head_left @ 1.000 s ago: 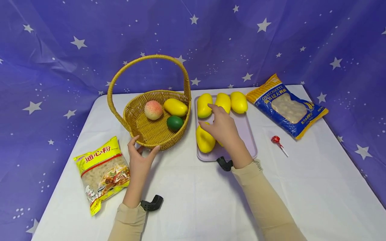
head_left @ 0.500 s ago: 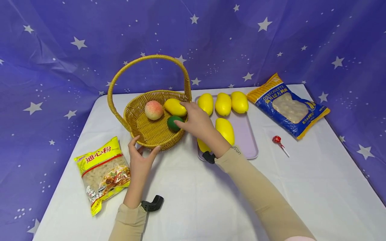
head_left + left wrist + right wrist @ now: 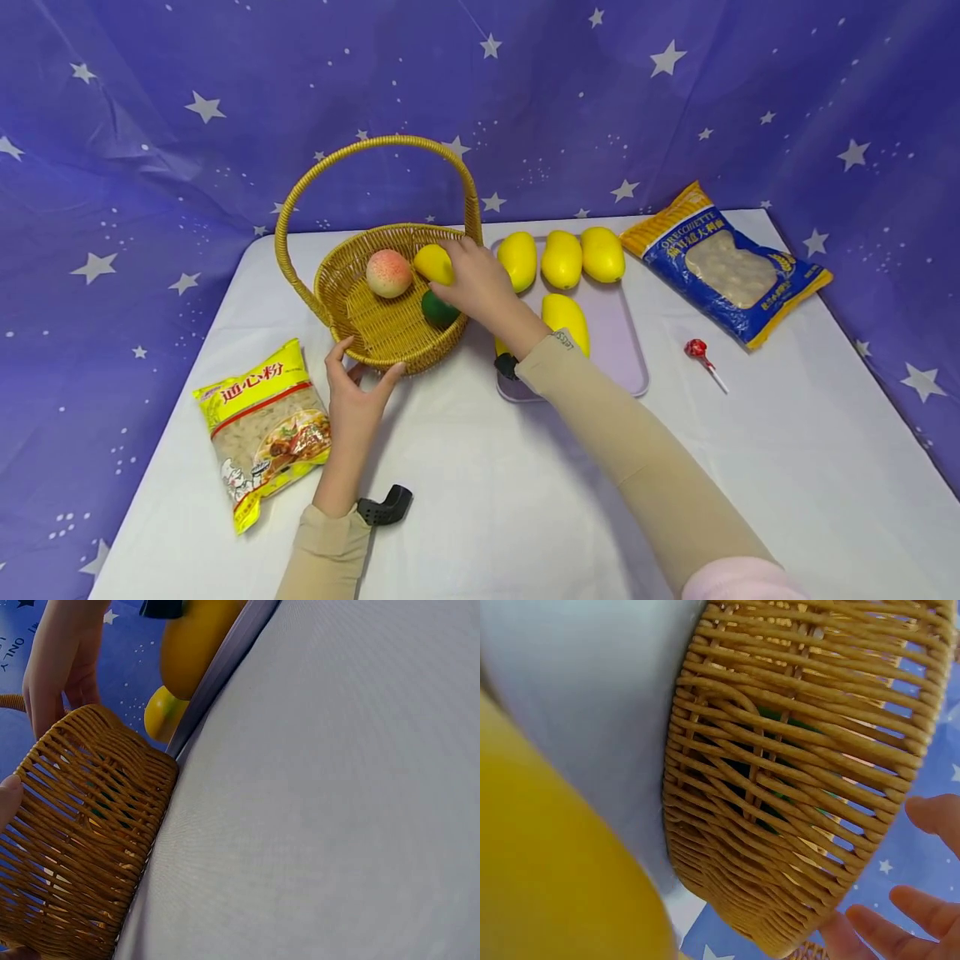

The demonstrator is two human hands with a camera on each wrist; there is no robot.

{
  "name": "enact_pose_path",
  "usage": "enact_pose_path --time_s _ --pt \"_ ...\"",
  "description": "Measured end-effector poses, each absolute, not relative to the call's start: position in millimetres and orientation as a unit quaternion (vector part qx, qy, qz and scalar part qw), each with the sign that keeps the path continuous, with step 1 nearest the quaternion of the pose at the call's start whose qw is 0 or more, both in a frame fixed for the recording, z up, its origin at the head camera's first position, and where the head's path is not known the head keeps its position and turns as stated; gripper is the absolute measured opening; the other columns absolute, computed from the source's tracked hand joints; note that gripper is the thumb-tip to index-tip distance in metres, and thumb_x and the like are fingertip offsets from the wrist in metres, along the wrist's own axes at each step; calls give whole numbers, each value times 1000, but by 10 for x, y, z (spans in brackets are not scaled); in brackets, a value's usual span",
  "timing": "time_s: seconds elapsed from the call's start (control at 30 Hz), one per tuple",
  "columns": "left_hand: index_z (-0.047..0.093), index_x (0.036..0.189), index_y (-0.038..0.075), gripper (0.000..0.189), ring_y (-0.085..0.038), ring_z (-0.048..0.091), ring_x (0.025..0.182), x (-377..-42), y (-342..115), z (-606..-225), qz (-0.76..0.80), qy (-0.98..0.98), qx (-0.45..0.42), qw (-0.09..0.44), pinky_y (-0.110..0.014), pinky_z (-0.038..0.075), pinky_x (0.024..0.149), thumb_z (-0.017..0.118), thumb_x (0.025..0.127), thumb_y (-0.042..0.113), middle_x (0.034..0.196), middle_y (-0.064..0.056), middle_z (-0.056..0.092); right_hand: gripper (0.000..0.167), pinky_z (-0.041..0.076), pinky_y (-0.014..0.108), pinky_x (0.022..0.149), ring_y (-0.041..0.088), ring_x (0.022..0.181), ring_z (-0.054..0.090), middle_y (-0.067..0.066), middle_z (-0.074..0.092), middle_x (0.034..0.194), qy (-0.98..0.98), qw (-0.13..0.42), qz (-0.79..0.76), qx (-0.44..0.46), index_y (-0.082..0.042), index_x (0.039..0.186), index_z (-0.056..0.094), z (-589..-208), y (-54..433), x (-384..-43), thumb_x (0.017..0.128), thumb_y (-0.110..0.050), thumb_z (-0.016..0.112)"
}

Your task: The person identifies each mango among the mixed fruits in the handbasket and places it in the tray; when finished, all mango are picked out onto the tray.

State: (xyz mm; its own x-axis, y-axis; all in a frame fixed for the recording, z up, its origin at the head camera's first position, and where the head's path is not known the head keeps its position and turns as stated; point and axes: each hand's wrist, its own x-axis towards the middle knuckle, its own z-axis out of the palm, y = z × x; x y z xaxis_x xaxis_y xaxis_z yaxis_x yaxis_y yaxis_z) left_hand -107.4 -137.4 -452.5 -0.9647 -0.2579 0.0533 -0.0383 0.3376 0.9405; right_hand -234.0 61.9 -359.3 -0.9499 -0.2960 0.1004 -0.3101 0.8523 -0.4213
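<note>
The wicker basket [image 3: 405, 354] with a tall handle holds a peach [image 3: 389, 273], a yellow mango [image 3: 432, 264] and a dark green oval fruit [image 3: 438, 309]. My left hand [image 3: 354, 408] touches the near rim, thumb and fingers spread apart. In the left wrist view a fingertip [image 3: 9, 799] lies against the weave. My right hand [image 3: 480, 279] reaches over the right rim, its fingers covering the right end of that mango. From the right wrist, its fingers [image 3: 922, 911] look spread, with nothing visible between them. Any contact with the mango is hidden.
Right of the basket, a lilac tray [image 3: 615, 333] carries several yellow mangoes [image 3: 562, 260], partly covered by the right forearm. A yellow pasta bag [image 3: 270, 433] lies left, a blue pasta bag [image 3: 727, 267] far right. A red lollipop [image 3: 696, 348] lies on the white tabletop.
From above the tray, my right hand has moved left to the basket and over the mango inside. My left hand stays at the near rim; the fruit looks unmoved.
</note>
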Motion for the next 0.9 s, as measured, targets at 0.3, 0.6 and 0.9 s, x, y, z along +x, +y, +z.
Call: enact_pose_path --time_s 0.3,0.6,0.9 --pt "25 144 26 83 -26 46 125 -1075 -1359 -4530 -567 -812 98 96 -49 40 97 76 81 45 151 -3 24 73 44 42 95 32 122 48 13 44 140 -978 -21 143 148 -11 147 38 -3663 482 -2530 88 -44 67" --pt "27 143 26 84 -23 48 124 -1074 -1354 -4526 -569 -810 96 103 -47 43 94 78 80 44 151 -1 24 75 45 43 94 32 128 42 13 41 143 -986 -51 96 130 -12 148 36 -3700 420 -2654 88 -45 66" --pt "26 145 18 85 -26 47 124 -1086 -1355 -4536 -574 -807 85 107 -46 43 96 77 81 42 152 -2 21 71 49 44 86 29 116 51 13 50 132 -985 -54 110 119 -11 144 40 -3802 384 -2726 88 -47 65"
